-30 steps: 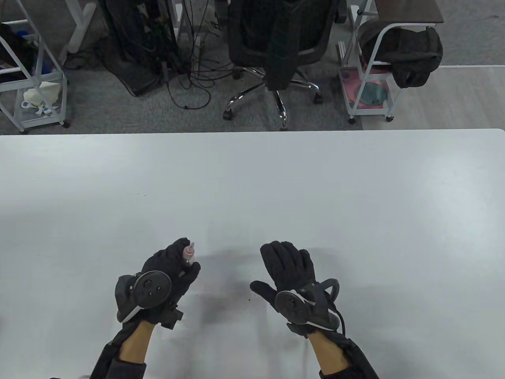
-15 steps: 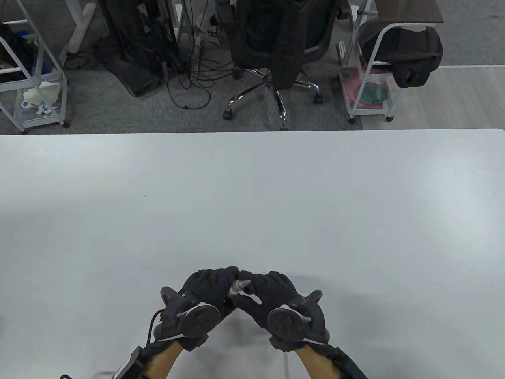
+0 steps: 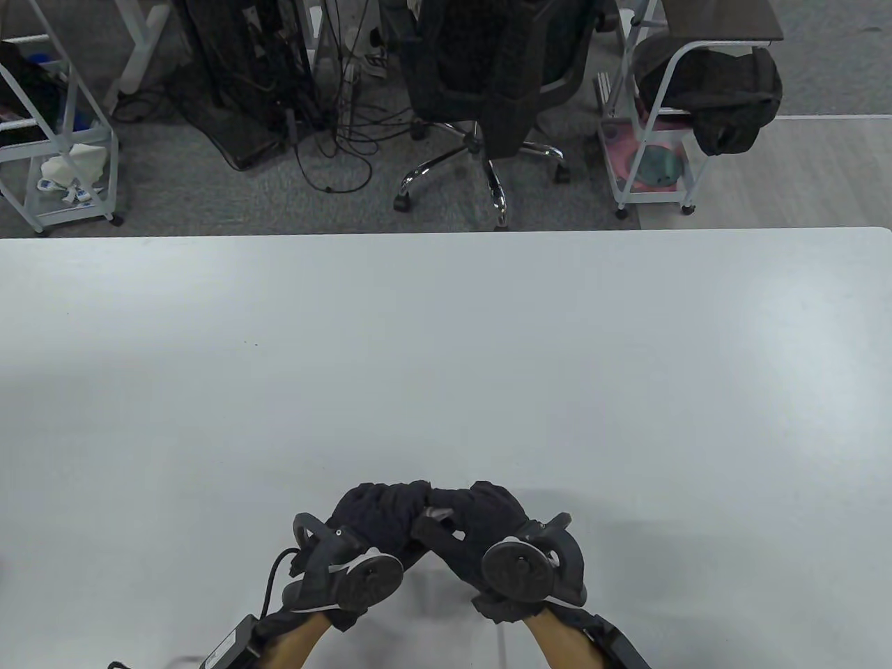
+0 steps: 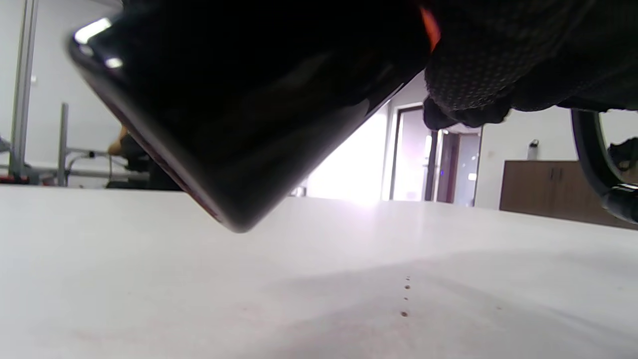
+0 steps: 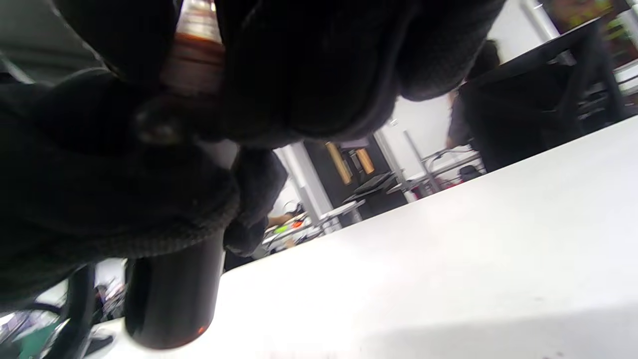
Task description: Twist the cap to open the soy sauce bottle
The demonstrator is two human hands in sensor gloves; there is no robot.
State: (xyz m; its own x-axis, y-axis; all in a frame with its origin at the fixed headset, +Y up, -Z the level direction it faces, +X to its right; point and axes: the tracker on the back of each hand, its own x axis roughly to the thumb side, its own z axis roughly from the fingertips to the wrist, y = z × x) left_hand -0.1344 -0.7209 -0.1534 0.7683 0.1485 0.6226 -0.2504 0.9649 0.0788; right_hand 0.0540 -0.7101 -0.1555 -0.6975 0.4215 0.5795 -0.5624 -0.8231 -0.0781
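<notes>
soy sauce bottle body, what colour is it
Very dark brown, nearly black; the soy sauce bottle shows it best in the right wrist view.

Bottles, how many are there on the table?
1. The soy sauce bottle is held above the table, between the left hand and right hand; none other shows.

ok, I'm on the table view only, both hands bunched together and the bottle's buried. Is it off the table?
Observer: Yes. In the left wrist view the soy sauce bottle hangs tilted, its lowest corner clear of the table.
Operator: Is the right hand on the cap?
Observer: The right wrist view shows the right hand wrapped around the top, with the reddish neck showing between its fingers. The cap itself is hidden.
Operator: And the left?
Observer: The left hand grips the dark body just below the neck.
</notes>
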